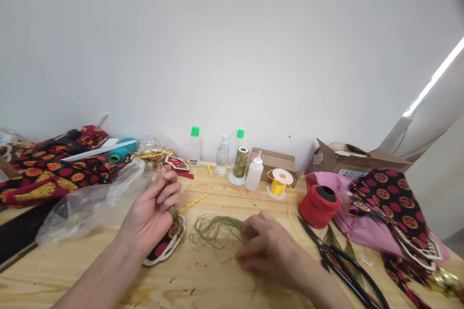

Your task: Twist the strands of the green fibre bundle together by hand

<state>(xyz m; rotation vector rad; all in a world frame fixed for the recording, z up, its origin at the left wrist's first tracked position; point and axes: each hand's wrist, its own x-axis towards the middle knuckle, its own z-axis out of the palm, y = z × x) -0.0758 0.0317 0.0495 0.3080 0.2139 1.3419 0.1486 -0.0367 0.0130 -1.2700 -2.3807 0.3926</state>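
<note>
My left hand (pixel 155 207), palm turned up, has its fingers curled in. A tuft of olive-green thread (pixel 174 215) hangs out below them. Just behind and under it lies a dark, flower-patterned fabric piece with a pale edge (pixel 168 248), partly covered by the hand. My right hand (pixel 266 246), slightly blurred, is closed over the right end of a loose tangle of green thread (pixel 215 229) on the table. Its fingertips are partly hidden in the strands. Right of this hand lie black-handled scissors (pixel 335 253) among green tassels (pixel 330 237).
Along the wall stand a spray bottle (pixel 222 158), a green thread spool (pixel 240 163), a white squeeze bottle (pixel 254 174) and a yellow cord spool (pixel 278 186). A red thread cone (pixel 319 210) stands right. Plastic bag (pixel 94 207) and patterned cloth (pixel 83 169) lie left.
</note>
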